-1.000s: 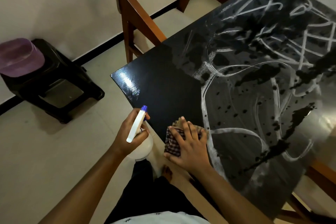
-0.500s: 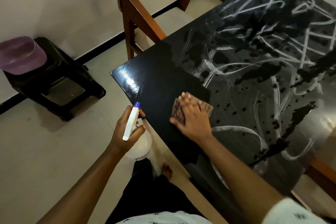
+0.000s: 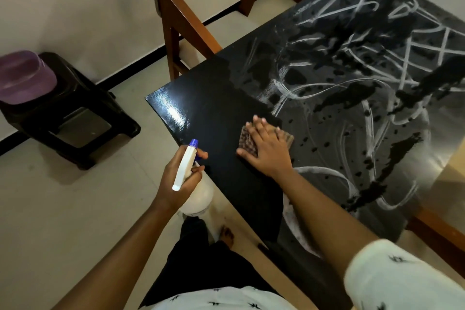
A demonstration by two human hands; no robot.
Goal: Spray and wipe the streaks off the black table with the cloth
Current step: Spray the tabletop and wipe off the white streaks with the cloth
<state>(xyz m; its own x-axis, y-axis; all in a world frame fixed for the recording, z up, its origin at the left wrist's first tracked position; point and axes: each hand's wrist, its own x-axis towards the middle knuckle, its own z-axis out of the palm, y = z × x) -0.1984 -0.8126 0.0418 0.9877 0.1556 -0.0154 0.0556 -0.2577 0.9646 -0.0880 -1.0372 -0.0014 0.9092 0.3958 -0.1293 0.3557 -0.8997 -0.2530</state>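
The black table [image 3: 201, 108] fills the right half of the view. Its near left corner is plain glossy black; the rest carries white streaks [image 3: 352, 78] and dark wet spots. My right hand [image 3: 269, 151] lies flat, fingers spread, pressing a checked cloth [image 3: 247, 139] onto the table at the border of the streaked area. My left hand [image 3: 180, 178] holds a white spray bottle [image 3: 187, 166] with a blue nozzle just off the table's near edge, nozzle pointing toward the table.
A wooden chair [image 3: 181, 20] stands at the table's far left edge. A black plastic stool [image 3: 68, 113] with a purple bowl [image 3: 24, 78] on it sits by the wall at left. Pale tiled floor lies between. My bare foot [image 3: 226, 234] is below the table edge.
My right hand has slid the cloth away from the near edge, farther onto the table and to the right. The near strip it crossed now looks plain black. The bottle hand has stayed about where it was.
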